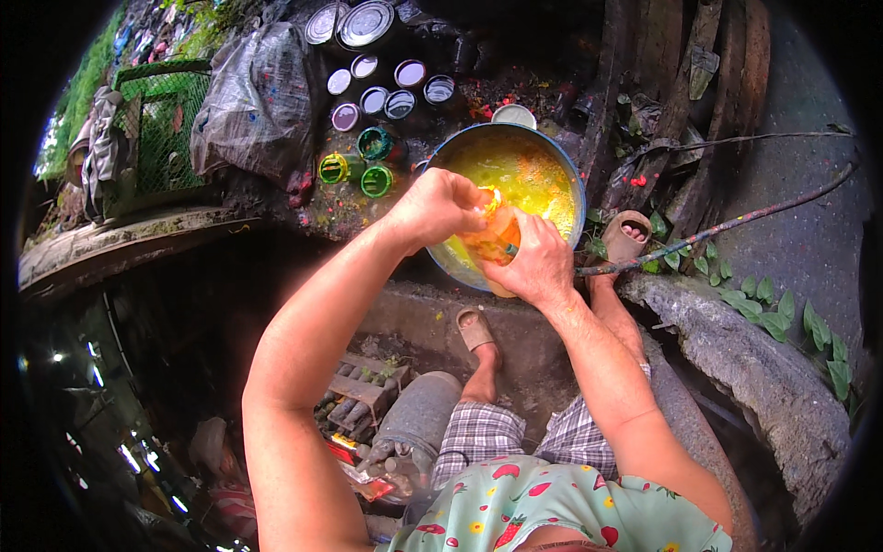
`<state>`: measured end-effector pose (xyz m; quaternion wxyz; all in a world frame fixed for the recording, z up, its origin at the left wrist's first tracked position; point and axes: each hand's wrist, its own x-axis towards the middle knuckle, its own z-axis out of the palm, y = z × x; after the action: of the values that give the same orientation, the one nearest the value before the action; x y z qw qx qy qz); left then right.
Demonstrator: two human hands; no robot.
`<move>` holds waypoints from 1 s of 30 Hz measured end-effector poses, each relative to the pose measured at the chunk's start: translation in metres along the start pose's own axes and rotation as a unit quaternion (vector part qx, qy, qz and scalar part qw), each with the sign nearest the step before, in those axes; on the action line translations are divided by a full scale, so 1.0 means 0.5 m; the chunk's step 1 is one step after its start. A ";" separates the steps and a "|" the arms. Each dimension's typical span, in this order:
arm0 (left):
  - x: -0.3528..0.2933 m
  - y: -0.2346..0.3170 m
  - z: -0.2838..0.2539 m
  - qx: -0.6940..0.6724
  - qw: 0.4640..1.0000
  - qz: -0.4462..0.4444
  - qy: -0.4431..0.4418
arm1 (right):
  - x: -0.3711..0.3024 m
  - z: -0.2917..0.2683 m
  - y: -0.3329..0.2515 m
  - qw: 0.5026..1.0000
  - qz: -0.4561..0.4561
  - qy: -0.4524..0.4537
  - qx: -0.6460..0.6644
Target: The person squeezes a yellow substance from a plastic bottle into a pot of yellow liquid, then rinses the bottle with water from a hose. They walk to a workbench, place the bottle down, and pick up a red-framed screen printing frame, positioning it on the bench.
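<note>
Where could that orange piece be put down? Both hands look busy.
Bare spots: the concrete ledge right of the right hand, and the slab left of the left hand. Crowded: the paint cans behind the basin, and the planks and leaves beside it.

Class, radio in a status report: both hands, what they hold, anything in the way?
Left hand and right hand both gripping an orange item over the basin of yellow liquid. Small paint cans behind; nothing between hands and basin.
</note>
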<state>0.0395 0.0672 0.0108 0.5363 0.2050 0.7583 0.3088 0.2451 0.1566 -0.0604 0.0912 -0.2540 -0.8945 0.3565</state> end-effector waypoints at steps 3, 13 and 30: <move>0.017 0.009 0.019 -0.005 0.997 -0.070 0.038 | -0.006 0.005 -0.006 1.000 -0.004 -0.008 -0.013; 0.048 -0.012 0.013 0.123 0.974 -0.128 0.142 | -0.009 -0.004 -0.025 0.999 -0.048 -0.003 -0.011; -0.168 -0.034 -0.014 0.153 0.979 0.089 0.104 | -0.005 -0.025 -0.065 0.994 -0.103 0.030 0.026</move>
<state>0.0620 -0.0007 0.0585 0.3869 0.3181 0.8269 0.2555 0.2388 0.1428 -0.0289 0.1606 -0.1687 -0.9030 0.3610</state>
